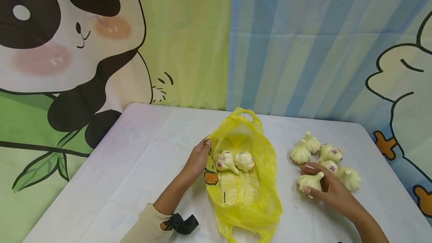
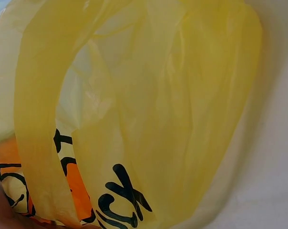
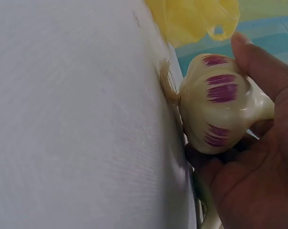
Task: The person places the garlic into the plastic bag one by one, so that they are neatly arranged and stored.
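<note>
A yellow plastic bag [image 1: 266, 183] lies with its mouth spread on the table, and two garlic bulbs [image 1: 244, 161] rest inside it. My left hand [image 1: 197, 160] grips the bag's left edge; in the left wrist view the yellow film [image 2: 149, 114] fills most of the picture and only a bit of the hand shows at the lower left. To the right of the bag, my right hand [image 1: 329, 186] holds a garlic bulb [image 1: 309, 183] between thumb and fingers. In the right wrist view this bulb [image 3: 213, 102] shows purple streaks and a tuft of roots.
Several more garlic bulbs [image 1: 330, 153] sit in a cluster just beyond and beside my right hand. The white-covered table [image 1: 148, 153] backs onto a printed curtain [image 1: 189, 40] with a panda. A black strap [image 1: 183, 223] is on the left wrist.
</note>
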A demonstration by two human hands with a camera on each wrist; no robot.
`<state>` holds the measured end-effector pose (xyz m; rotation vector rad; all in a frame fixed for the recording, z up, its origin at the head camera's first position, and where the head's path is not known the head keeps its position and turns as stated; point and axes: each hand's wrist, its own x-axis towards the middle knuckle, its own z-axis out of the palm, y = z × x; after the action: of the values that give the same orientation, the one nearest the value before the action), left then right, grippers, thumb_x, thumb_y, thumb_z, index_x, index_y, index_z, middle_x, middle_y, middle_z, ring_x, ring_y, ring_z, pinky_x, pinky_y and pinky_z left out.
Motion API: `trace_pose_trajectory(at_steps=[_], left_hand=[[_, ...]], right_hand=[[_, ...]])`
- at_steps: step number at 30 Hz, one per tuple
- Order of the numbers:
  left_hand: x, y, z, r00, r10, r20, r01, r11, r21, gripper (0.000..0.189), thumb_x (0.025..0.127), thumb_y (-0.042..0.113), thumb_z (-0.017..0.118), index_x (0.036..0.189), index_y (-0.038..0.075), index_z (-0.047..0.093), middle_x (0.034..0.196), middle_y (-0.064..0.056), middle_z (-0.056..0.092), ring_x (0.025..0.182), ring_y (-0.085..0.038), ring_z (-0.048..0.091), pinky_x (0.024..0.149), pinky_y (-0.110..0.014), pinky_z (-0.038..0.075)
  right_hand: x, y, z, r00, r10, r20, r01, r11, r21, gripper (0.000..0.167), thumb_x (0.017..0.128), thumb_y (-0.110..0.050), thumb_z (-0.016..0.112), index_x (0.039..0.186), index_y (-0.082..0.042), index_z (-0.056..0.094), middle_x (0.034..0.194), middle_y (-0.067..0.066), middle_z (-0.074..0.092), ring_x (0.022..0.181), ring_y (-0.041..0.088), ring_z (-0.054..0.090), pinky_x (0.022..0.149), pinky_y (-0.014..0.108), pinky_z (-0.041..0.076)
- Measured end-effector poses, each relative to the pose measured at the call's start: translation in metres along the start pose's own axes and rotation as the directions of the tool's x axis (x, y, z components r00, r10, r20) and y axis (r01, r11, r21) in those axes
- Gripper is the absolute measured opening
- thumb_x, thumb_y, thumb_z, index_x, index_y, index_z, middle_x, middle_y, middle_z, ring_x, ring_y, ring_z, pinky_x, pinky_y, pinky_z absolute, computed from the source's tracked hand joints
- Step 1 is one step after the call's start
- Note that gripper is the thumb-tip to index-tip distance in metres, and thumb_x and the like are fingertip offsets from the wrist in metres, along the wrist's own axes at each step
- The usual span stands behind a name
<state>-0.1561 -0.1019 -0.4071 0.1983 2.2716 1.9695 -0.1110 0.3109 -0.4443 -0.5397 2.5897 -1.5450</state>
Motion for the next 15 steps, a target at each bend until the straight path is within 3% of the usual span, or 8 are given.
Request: trace_pose_trajectory(at_steps=[4,11,15], left_hand=[[-0.0006,0.0004,-0.0001,1.000,0.000,-0.006,0.000,1.000,0.006,0.054,0.108,0.037,0.030,0.153,0.007,0.030,0.135,-0.017,0.050,0.130,-0.029,0.041,0.110,-0.051,0.025],[-0.0002,0.0010,-0.0001,1.000,0.000,-0.012,0.000,1.000,0.014,0.053,0.108,0.037,0.030,0.152,0.008,0.032,0.133,-0.017,0.051,0.128,-0.028,0.042,0.111,-0.050,0.025],[-0.0004,0.0007,0.0000,1.000,0.002,-0.002,-0.002,1.000,-0.002,0.054,0.108,0.037,0.030,0.153,0.008,0.030,0.139,-0.016,0.047,0.133,-0.028,0.038,0.112,-0.050,0.023]], right_hand=[[-0.0014,-0.0004,0.0013,1.000,0.025,0.003,-0.025,0.997,-0.071,0.041,0.091,-0.015,0.070,0.130,-0.006,0.059,0.127,0.013,0.061,0.108,-0.002,0.054,0.071,0.026,0.052],[-0.0024,-0.0010,0.0019,0.999,0.039,-0.020,-0.040,0.997,-0.071,0.038,0.091,-0.013,0.070,0.127,-0.004,0.061,0.117,0.009,0.066,0.077,0.014,0.062,0.059,0.030,0.052],[-0.0024,-0.0022,0.0030,0.998,0.055,-0.037,-0.058,0.993,-0.106,0.037,0.091,-0.016,0.071,0.125,-0.005,0.063,0.105,0.001,0.069,0.070,0.015,0.060,0.057,0.029,0.050]])
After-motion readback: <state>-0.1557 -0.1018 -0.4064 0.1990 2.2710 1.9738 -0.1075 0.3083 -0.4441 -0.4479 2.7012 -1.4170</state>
